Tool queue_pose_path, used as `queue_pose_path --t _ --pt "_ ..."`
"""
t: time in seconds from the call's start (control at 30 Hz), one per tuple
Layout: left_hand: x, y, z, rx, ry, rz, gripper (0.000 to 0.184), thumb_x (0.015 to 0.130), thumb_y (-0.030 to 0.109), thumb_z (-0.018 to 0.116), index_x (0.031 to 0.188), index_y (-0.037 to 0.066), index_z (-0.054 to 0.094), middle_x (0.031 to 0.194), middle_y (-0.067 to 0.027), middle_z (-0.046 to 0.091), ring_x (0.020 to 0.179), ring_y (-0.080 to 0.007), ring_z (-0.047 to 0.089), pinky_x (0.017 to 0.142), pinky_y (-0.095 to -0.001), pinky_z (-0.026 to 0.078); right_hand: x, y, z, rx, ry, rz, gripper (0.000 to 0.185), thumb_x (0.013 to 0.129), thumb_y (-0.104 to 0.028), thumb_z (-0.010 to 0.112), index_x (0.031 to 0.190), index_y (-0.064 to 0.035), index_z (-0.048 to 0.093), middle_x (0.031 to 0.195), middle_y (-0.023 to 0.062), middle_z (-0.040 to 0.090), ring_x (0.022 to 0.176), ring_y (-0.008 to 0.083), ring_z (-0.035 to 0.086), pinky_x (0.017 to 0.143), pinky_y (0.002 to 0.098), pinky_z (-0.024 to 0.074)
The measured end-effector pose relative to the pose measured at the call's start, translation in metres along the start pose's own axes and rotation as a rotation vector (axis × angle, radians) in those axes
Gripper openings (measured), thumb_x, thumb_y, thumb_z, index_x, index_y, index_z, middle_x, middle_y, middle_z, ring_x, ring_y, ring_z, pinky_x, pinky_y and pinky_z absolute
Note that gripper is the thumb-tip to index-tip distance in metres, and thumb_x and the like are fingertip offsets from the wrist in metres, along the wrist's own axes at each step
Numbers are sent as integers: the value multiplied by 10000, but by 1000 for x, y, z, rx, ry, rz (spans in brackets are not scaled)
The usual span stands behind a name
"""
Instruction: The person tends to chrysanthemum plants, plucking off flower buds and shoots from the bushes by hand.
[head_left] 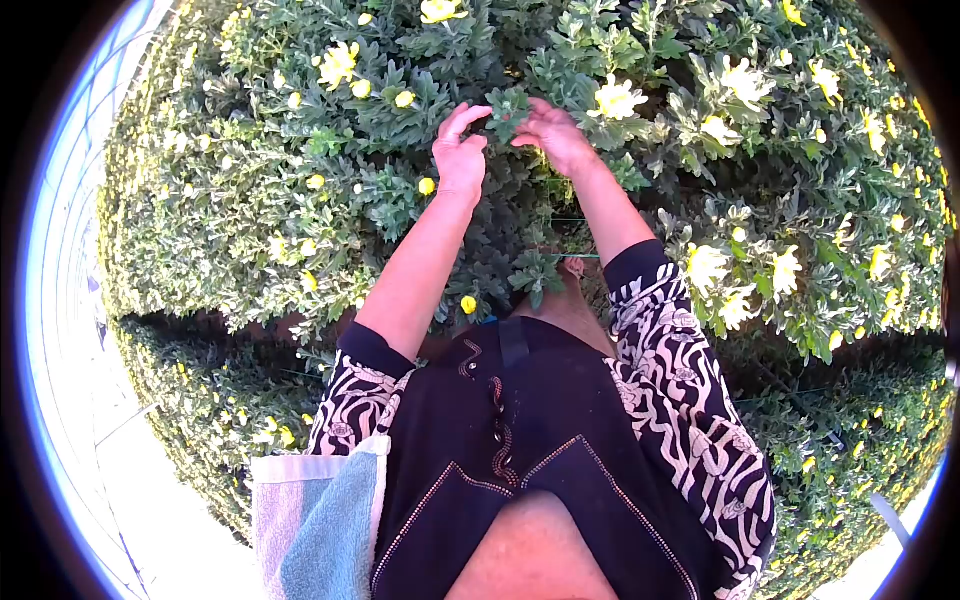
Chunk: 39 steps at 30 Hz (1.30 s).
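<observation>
Black shirt (450, 420) nearest; beyond, both hands (461, 158) (562, 143), fingers curled, flank a leafy shoot (508, 112); any pinch unclear.

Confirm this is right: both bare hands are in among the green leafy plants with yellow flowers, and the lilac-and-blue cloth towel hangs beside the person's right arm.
Not quite: the lilac-and-blue cloth towel hangs beside the left arm, as the head view shows. The bare left hand and right hand are indeed among the plants.

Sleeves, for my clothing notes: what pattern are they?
The sleeves have black-and-white waves and flowers, clearest in the head view.
</observation>
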<state>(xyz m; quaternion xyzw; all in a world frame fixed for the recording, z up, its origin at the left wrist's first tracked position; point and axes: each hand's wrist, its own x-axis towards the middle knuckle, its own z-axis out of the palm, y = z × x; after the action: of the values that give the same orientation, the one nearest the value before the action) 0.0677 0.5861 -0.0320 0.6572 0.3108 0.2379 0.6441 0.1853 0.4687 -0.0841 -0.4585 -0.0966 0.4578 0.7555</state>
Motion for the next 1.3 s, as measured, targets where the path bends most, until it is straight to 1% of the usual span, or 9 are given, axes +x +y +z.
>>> queue_pose_path --t 0.23,0.3,0.5,0.67,0.87,0.97,1.03,1.2,1.3 --pt "-10 5 -2 -58 -7 -36 553 643 -154 503 1034 158 736 1392 -88 459 1310 -224 423 1070 -304 330 -5 6 3 68 -34 -11 476 871 46 484 1342 3 430 1206 137 605 1070 214 611 881 333 547" --pt "-14 8 -4 -49 -72 -23 557 725 -156 478 1141 141 699 1485 -115 382 1370 -239 366 1088 -328 315 -9 6 5 97 -27 5 514 830 84 460 1338 11 430 1224 142 585 1059 229 607 886 344 549" --pt "-16 11 -6 -106 -99 -84 578 731 -156 462 1190 127 673 1527 -120 315 1395 -249 332 1088 -316 308 -15 11 9 149 -7 -6 597 783 106 454 1368 17 377 1263 149 540 1036 241 583 899 367 548" --pt "-14 6 -9 -10 -123 -64 587 733 -166 454 1211 115 647 1513 -118 339 1400 -250 322 1087 -320 310 -16 10 10 148 -37 -20 631 769 104 459 1384 22 343 1270 159 535 1044 239 575 912 361 544" --pt "-10 -2 -9 -46 -57 -81 553 722 -144 564 1225 83 602 1482 -121 380 1363 -241 371 1068 -341 347 -13 9 12 171 -34 -33 648 753 107 456 1385 23 340 1284 167 526 1065 241 572 929 353 534" --pt "-6 -13 -8 171 -46 4 480 730 -60 667 1193 57 616 1429 -116 436 1318 -242 422 1049 -350 381 -13 10 13 172 -36 -29 647 768 110 442 1398 11 333 1286 168 517 1078 253 577 921 345 538" --pt "-4 -13 -3 267 -4 82 411 662 31 771 1051 50 639 1347 -121 488 1261 -263 466 1055 -348 377 -15 9 15 161 -38 -26 645 782 114 430 1409 -1 327 1285 167 510 1083 266 584 909 336 546" --pt "0 -24 -1 342 41 188 312 710 74 753 1003 1 676 1139 -150 623 1100 -266 586 981 -344 446 -19 5 20 159 -69 -24 639 771 104 437 1396 -6 360 1273 166 536 1098 260 592 885 316 549" --pt "2 -31 -4 157 -30 -47 186 784 31 704 967 14 684 932 -74 689 865 -160 638 811 -287 494 -24 3 23 99 -22 11 644 758 103 426 1391 7 353 1275 168 531 1119 276 584 892 358 550"
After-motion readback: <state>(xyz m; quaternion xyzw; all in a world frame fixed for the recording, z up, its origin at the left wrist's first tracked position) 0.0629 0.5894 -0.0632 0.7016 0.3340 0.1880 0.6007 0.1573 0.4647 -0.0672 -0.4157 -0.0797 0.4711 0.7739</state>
